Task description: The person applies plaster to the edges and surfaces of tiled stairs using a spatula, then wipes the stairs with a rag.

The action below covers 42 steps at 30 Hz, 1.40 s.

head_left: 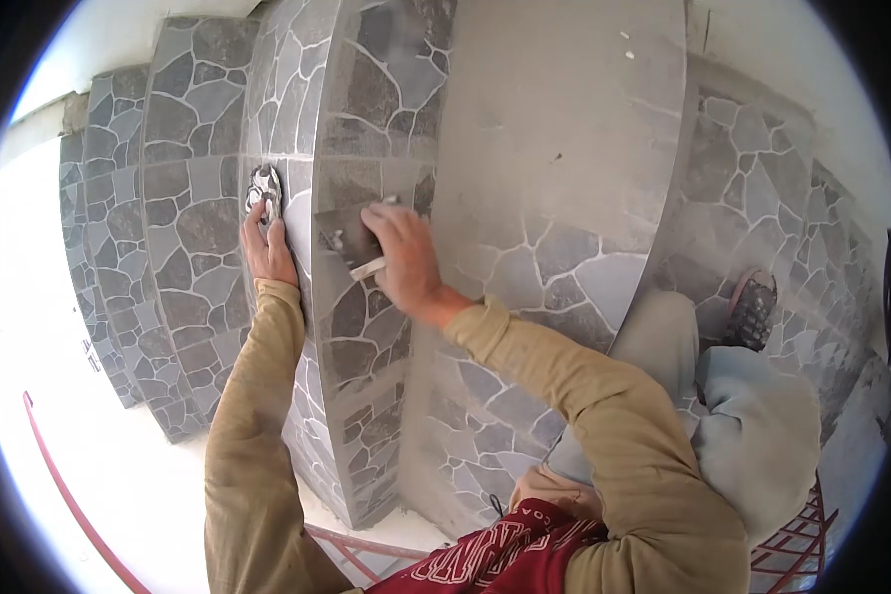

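My left hand (267, 247) is raised against the stone-patterned pillar (285, 89), its fingers closed over the lower end of a small black-and-white lump (264, 186) that looks like a crumpled rag. Around the corner, my right hand (404, 259) grips a flat trowel (343, 238) with a dark plate and a pale strip along its lower edge. The plate lies close against the narrow tiled face next to the corner edge. My right fingers hide the trowel's handle.
Plain grey wall (554, 129) lies right of the pillar, stone-patterned tiles below it. More tiled columns (198, 148) stand left. My bent leg (752, 406) and dark shoe (752, 307) are at right. Red metal bars (802, 530) show below; a red rail (69, 485) curves at lower left.
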Tool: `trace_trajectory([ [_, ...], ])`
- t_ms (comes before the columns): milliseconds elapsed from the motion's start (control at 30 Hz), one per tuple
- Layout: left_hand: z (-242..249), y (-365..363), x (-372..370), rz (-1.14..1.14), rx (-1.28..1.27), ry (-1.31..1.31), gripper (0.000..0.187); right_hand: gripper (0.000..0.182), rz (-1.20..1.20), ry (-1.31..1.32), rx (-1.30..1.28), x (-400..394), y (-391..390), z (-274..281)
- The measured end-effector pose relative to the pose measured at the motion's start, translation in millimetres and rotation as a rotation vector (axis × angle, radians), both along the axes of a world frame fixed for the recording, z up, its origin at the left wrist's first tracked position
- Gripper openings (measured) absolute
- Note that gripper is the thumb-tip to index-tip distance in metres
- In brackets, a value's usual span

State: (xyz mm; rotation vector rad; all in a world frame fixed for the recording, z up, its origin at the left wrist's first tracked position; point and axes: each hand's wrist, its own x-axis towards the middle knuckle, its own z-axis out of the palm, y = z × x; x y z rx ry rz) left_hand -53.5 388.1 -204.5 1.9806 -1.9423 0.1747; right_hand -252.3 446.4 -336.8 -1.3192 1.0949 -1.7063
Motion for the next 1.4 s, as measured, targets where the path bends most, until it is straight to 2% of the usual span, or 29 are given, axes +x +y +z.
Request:
trace_trajectory([
  [100, 2.4, 10.6, -1.5, 0.033, 0.026, 0.018, 0.046, 0.056, -0.118, -0.066, 0.04, -6.0, -44.5, -50.5],
  [167, 2.3, 7.4, -3.1, 0.025, 0.025, 0.039, 0.046, 0.053, -0.14, -0.015, 0.036, -12.2, -38.1, -42.5],
  [300, 0.4, 4.8, 1.8, 0.015, 0.023, -0.008, 0.046, 0.052, 0.018, -0.024, -0.037, -8.5, -15.9, -31.7],
  [367, 3.5, 8.5, -9.8, 0.066, 0.046, 0.088, 0.047, 0.056, -0.131, -0.047, 0.114, -8.6, -42.3, -58.6],
  [400, 1.4, 7.5, -1.4, 0.053, 0.043, 0.083, 0.047, 0.059, -0.144, -0.02, 0.079, -6.6, -51.0, -64.6],
  [533, 0.5, 5.2, 5.2, 0.037, 0.03, 0.051, 0.047, 0.064, -0.13, 0.091, 0.131, -15.0, -39.8, -53.0],
  [600, 0.6, 6.5, 3.8, -0.005, 0.017, 0.024, 0.047, 0.069, -0.061, 0.205, 0.276, -17.6, -26.5, -48.0],
  [700, 0.2, 6.0, 7.2, 0.027, 0.036, 0.046, 0.047, 0.077, -0.035, 0.096, 0.253, 2.4, -9.8, -60.5],
  [1000, -0.3, 1.5, 3.9, 0.02, 0.026, 0.08, 0.048, 0.067, -0.135, -0.04, 0.115, 4.8, -22.6, -70.6],
  [1200, -0.3, 2.3, 5.1, 0.035, 0.029, 0.09, 0.048, 0.065, -0.046, -0.021, 0.156, -1.5, -16.0, -57.6],
  [1300, 1.8, 9.6, -1.9, 0.042, 0.042, 0.079, 0.048, 0.066, -0.104, -0.085, 0.161, -6.3, -36.1, -65.8],
  [1400, -0.3, 5.6, 7.3, 0.02, 0.029, 0.047, 0.048, 0.066, -0.06, -0.05, 0.169, -2.3, -18.7, -51.7],
])
